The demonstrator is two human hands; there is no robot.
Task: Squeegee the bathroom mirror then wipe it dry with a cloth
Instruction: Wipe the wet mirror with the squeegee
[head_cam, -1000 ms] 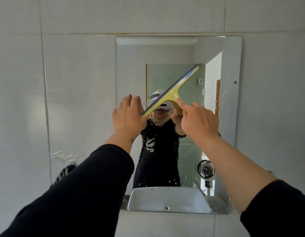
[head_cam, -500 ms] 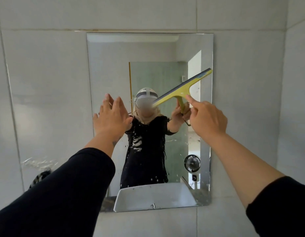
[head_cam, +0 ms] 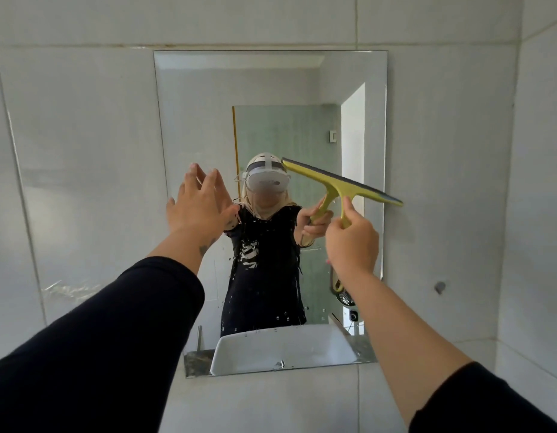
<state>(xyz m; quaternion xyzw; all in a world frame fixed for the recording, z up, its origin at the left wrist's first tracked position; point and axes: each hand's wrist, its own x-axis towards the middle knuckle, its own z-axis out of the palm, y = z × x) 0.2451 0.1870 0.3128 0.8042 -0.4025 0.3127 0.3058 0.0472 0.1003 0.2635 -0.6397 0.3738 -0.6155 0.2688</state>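
One head-worn camera looks straight ahead at the tiled wall (head_cam: 83, 151), within arm's reach of it; the mirror (head_cam: 208, 104) fills the middle of the view; both forearms enter from 7 and 5 o'clock; the wide lens bends the tile lines at the edges; the wall corner shows at 3 o'clock.

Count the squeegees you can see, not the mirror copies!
1. The yellow squeegee is held by its handle in the right hand, tilted in front of the mirror's right side.
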